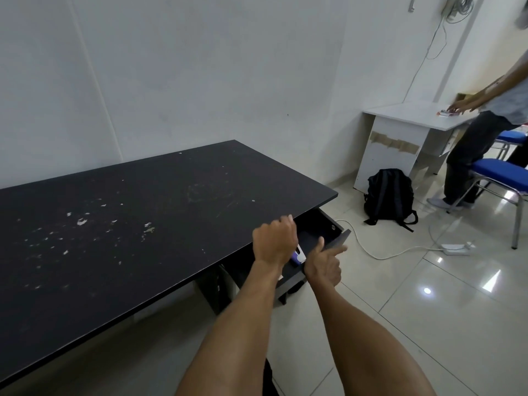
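A black desk (143, 218) with a scuffed top stands against the white wall. Under its right end a black drawer (320, 232) is pulled out. My left hand (275, 241) hovers over the drawer with curled fingers and holds a small white and purple object (298, 254), mostly hidden beneath it. My right hand (324, 262) rests on the drawer's front panel, with the thumb up and the index finger stretched along the panel's edge.
A black backpack (390, 194) sits on the tiled floor to the right. A white cable and power strip (454, 248) lie nearby. Farther right are a white desk (405, 121), blue chairs (500, 175) and another person (474, 155) reaching onto that desk.
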The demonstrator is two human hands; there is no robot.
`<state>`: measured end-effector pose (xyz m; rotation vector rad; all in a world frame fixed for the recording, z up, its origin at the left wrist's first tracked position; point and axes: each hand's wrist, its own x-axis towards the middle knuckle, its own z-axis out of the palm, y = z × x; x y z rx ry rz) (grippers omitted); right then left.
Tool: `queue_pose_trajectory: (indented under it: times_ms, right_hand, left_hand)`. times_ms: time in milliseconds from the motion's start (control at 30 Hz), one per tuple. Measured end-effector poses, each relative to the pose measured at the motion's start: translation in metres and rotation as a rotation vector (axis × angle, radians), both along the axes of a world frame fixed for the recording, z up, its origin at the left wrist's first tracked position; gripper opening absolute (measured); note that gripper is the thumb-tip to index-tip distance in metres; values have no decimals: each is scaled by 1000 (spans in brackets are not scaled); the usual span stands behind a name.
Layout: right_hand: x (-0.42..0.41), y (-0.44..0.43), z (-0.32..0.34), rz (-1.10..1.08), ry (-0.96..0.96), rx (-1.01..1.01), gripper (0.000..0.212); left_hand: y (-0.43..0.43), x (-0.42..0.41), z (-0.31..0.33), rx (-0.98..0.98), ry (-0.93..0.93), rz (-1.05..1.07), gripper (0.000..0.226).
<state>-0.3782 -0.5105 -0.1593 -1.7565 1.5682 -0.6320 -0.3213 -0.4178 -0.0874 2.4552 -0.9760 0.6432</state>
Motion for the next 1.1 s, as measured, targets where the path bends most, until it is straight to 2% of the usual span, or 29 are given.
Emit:
queue_pose_trajectory:
  times_ms: [67, 200, 267, 333, 467, 567, 633, 1100]
  right_hand:
    - [-2, 7, 0, -10, -34, 79, 72]
    - [-4, 24, 0, 3, -145, 131, 60]
    - [-7, 28, 1, 24, -154, 157, 59]
    - [-5, 28, 0, 44, -199, 193, 64]
    - [0, 13, -25, 15, -397, 290, 92]
    - [-14, 23, -8, 20, -494, 361, 57]
    - [-18, 23, -1, -16, -563, 398, 48]
    - [1, 24, -14, -13, -635, 248, 53]
  left_hand:
    - [11, 14, 14, -52, -35, -11, 31]
    - [44, 51, 24, 108, 340, 300, 57]
    - [62, 69, 22, 191, 514, 321, 69]
    - [74, 82, 17, 273, 578, 321, 76]
    - [88, 89, 9, 349, 587, 304, 79]
    - [88, 91, 8, 384, 571, 267, 76]
    - [87, 92, 7, 399, 552, 247, 73]
    - [76, 105, 4, 433, 506, 192, 63]
